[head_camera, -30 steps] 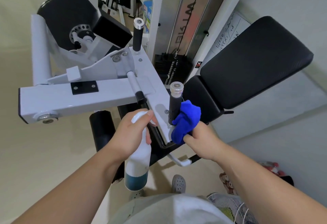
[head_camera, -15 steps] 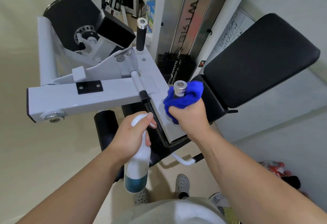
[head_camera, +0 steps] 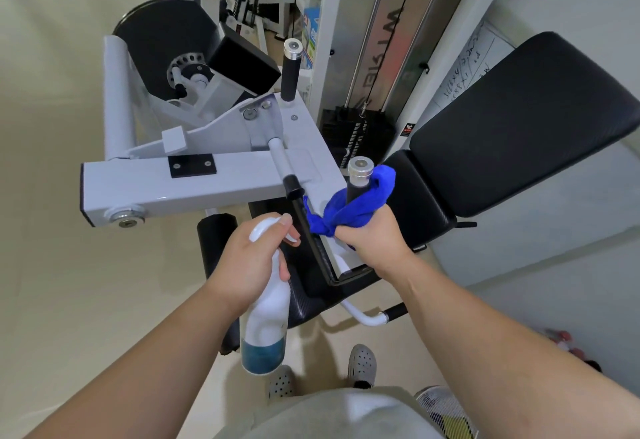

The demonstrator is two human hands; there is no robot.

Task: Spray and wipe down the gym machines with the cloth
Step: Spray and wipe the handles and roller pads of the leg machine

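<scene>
Cloth [head_camera: 358, 204]: blue, bunched round the near handle [head_camera: 359, 175] just below its metal cap; one tail hangs left towards the frame [head_camera: 166, 192].
Right hand [head_camera: 374, 239]: you grip the cloth against the handle. Only the back of the hand shows; the fingertips are hidden behind the cloth.
Left hand [head_camera: 247, 262]: your fingers are curled round the neck of the bottle [head_camera: 266, 327], with the index finger lying over the white spray head.
Bottle: upright, white, with blue liquid at the bottom. It is just left of the cloth and not touching it. The nozzle is covered by your finger.
Frame edges: the square white beam ends at your left. The plate corner under your right hand meets a black strip.
Far handle [head_camera: 291, 67]: upright at the back of the plate, well apart from both hands.
Backrest [head_camera: 519, 119]: black, tilted, just right of the near handle, close to the wall.
Room: pale floor [head_camera: 69, 282] spreads left of the frame. The right side is narrow between backrest and wall.
Roller [head_camera: 216, 241]: black, partly hidden under the beam and behind your left wrist.
Weight stack [head_camera: 356, 133]: its lower part is hidden behind the plate.
Board [head_camera: 467, 67]: handwriting on it is too small to read.
Lower right: a white mesh item [head_camera: 443, 404] and red things [head_camera: 561, 338] are cut off by your arm and the picture edge.
Shoes [head_camera: 362, 366]: perforated, on the floor below the seat.
</scene>
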